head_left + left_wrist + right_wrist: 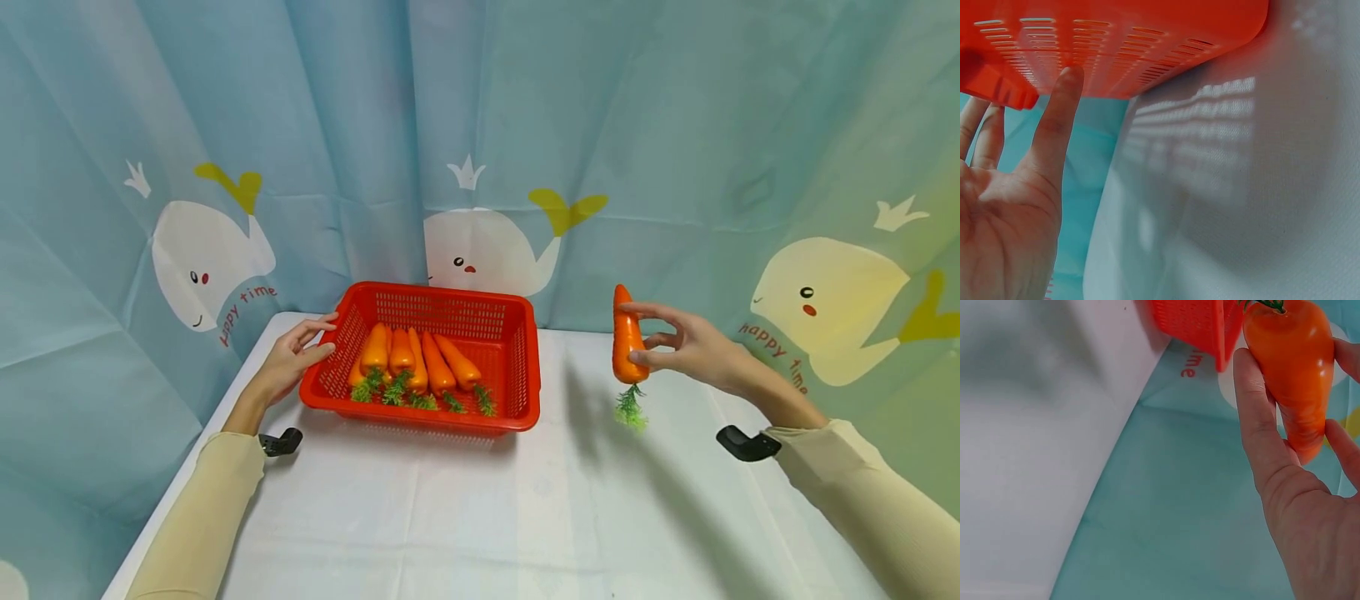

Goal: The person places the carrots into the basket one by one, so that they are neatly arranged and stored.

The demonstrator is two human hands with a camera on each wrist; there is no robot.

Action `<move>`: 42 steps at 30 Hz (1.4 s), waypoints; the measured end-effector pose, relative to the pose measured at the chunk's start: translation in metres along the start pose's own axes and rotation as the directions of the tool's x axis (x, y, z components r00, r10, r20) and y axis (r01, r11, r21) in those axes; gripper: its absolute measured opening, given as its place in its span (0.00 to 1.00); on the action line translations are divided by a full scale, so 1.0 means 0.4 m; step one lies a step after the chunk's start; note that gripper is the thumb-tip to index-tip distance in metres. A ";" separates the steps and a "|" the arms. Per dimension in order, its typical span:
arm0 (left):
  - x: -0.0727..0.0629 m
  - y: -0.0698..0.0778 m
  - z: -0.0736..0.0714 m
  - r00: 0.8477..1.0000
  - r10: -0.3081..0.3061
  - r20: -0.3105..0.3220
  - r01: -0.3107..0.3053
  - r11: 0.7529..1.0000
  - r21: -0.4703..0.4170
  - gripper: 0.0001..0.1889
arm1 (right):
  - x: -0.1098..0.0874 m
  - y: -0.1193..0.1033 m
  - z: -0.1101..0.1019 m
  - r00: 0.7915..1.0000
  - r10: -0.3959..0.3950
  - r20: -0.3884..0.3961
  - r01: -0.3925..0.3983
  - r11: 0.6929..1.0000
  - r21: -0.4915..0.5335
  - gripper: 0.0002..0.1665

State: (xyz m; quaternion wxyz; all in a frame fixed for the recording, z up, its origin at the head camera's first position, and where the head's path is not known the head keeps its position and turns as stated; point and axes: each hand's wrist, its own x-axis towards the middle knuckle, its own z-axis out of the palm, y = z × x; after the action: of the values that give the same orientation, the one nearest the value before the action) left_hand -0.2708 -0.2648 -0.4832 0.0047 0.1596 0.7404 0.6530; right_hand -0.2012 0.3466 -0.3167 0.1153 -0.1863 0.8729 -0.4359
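Note:
My right hand [693, 346] holds an orange carrot [628, 337] between thumb and fingers, above the table and right of the basket. Its tip points up and its green leafy top [631, 408] hangs down. In the right wrist view the carrot [1294, 369] lies between the thumb and the fingers. My left hand [288, 362] touches the left side of a red plastic basket [528, 367], its fingers extended. The left wrist view shows the thumb [1057, 119] against the slotted wall; the other fingertips are hidden behind the rim. Several carrots [420, 362] lie in the basket, leafy ends toward me.
A white cloth covers the table [450, 517]. Right behind it hangs a light blue curtain [660, 125] with whale prints, which also runs along the left side. Each wrist wears a black camera mount [748, 443].

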 end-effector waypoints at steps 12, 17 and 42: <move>-0.001 0.001 0.001 1.000 -0.004 -0.005 0.004 1.000 -0.017 0.19 | 0.133 -0.076 0.057 0.996 0.027 0.081 -0.020 0.997 -0.077 0.42; 0.001 0.002 -0.003 1.000 0.002 -0.002 -0.002 1.000 -0.001 0.19 | 0.212 -0.101 0.098 0.990 -0.007 0.143 0.012 0.999 -0.031 0.41; 0.006 0.002 0.004 1.000 0.006 -0.007 -0.006 0.999 -0.042 0.19 | 0.503 -0.110 0.348 0.934 -0.031 0.356 0.017 0.999 0.042 0.41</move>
State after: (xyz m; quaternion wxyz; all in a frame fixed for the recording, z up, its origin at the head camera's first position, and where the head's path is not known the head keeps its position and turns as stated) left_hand -0.2724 -0.2628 -0.4824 0.0035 0.1594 0.7259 0.6691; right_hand -0.3226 0.1370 -0.3717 0.2700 -0.2705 0.8267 -0.4129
